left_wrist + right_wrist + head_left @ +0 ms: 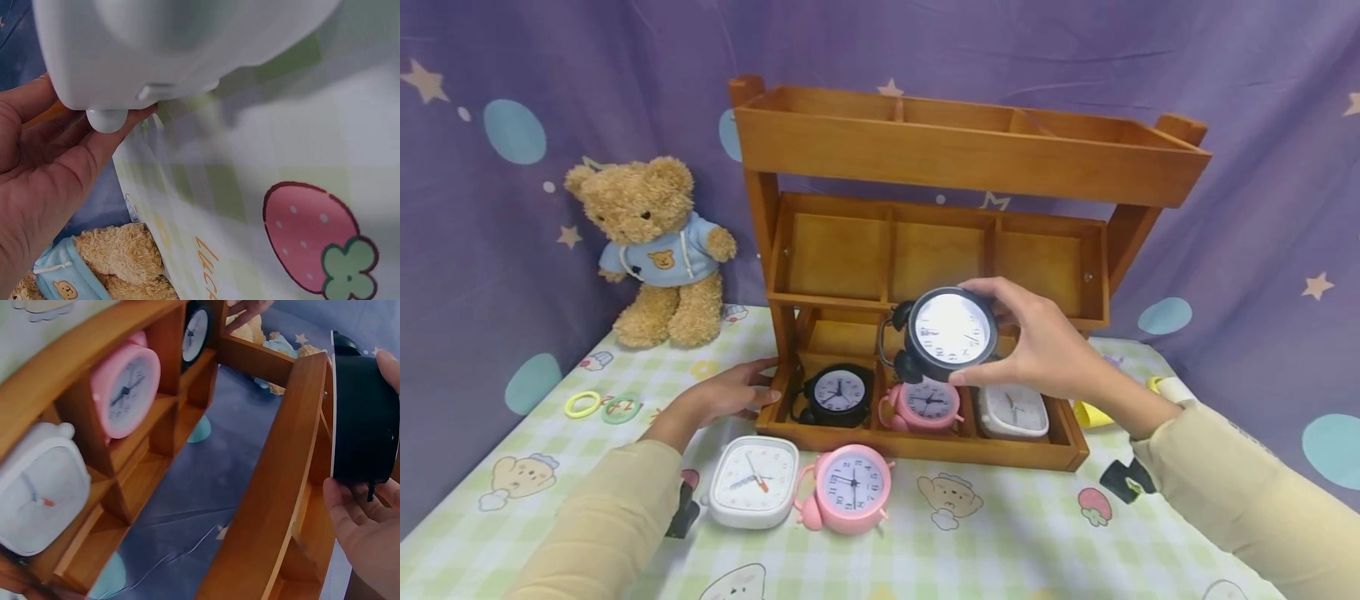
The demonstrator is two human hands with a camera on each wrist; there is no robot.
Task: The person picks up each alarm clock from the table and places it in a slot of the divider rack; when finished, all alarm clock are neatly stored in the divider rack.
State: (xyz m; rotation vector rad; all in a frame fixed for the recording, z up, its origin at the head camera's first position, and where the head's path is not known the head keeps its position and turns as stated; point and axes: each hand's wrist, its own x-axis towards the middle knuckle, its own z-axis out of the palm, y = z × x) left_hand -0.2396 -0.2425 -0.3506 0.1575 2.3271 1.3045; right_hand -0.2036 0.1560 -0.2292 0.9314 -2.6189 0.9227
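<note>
My right hand (1037, 346) grips a black twin-bell alarm clock (946, 333) in the air, in front of the middle tier of a wooden three-tier shelf (970, 154). In the right wrist view the clock's black body (364, 422) shows side-on between thumb and fingers. My left hand (730, 396) rests with straight fingers against the shelf's lower left corner. The bottom tier holds a black clock (837, 393), a pink clock (927, 403) and a white square clock (1013, 411). A white square clock (752, 481) and a pink clock (850, 486) lie on the table in front.
A teddy bear (655, 250) in a blue hoodie sits at the back left. Two plastic rings (602, 407) lie on the checked tablecloth (1000, 533) at the left. A yellow object (1093, 414) lies right of the shelf. A purple starry curtain hangs behind.
</note>
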